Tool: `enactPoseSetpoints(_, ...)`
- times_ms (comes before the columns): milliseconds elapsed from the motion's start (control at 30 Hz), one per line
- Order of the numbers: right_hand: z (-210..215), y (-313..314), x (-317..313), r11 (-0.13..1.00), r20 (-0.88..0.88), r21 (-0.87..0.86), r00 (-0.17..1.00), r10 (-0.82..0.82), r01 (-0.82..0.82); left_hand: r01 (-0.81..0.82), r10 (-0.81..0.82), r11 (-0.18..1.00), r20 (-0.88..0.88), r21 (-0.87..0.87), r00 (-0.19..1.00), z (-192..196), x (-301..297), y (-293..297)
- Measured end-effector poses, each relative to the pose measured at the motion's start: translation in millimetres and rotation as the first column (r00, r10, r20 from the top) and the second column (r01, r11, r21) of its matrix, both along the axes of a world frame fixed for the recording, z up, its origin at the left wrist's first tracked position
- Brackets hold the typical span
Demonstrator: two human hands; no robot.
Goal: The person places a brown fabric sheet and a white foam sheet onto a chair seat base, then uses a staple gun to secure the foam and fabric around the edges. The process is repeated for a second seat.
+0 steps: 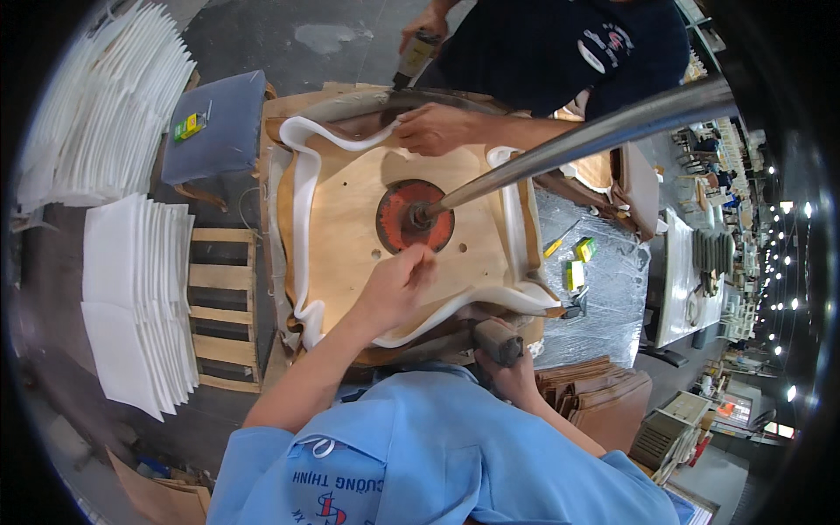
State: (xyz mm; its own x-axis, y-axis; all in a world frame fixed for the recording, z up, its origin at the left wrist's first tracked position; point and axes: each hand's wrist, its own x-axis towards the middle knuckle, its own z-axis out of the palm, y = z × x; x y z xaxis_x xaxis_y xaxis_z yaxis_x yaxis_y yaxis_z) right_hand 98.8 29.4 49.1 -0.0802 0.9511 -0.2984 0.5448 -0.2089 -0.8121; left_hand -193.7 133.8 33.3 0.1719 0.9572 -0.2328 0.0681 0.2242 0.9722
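Note:
A pale plywood seat panel (341, 227) lies face up in front of me, with white foam (304, 210) folded up along its edges and brown covering material around it. A red round plate (391, 219) at the end of a slanting metal rod (560, 153) rests on the panel's middle. Over the panel, just below that plate, my left hand (401, 284) is closed; whatever its curled fingers hold is hidden. At the panel's near right edge, my right hand (514, 378) grips a dark staple gun (499, 342), seen mostly from its end.
Across the panel, a co-worker's hand (433, 129) touches the far foam edge; their other hand holds another staple gun (416, 57). White foam sheets (131, 297) are stacked left beside a wooden pallet (223, 276). Small yellow-green boxes (575, 274) lie on the plastic-covered table (604, 306).

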Motion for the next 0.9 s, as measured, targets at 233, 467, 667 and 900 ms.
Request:
enactPoseSetpoints(233, 14.6, -0.6, -17.2, 0.974, 0.062, -0.173, 0.988, -0.139, 0.147, 0.418, -0.116, 0.846, -0.651, 0.331, 0.750, -7.1, -19.1, -119.5)
enactPoseSetpoints(467, 11.6, -0.4, -17.5, 0.980, 0.119, -0.053, 0.976, -0.183, 0.190, 0.686, -0.149, 0.677, -0.864, 0.266, 0.481, -40.9, -16.5, -100.8)
enactPoseSetpoints(667, 11.5, 1.3, -21.2, 0.989, 0.187, 0.053, 0.971, -0.146, 0.138, 0.706, -0.232, 0.619, -0.778, 0.344, 0.583, -62.1, -17.4, -79.3)
enactPoseSetpoints(900, 18.3, 1.9, -22.2, 0.971, 0.187, -0.086, 0.960, -0.206, 0.225, 0.571, -0.202, 0.654, -0.613, 0.496, 0.764, -77.2, -22.7, -68.8)
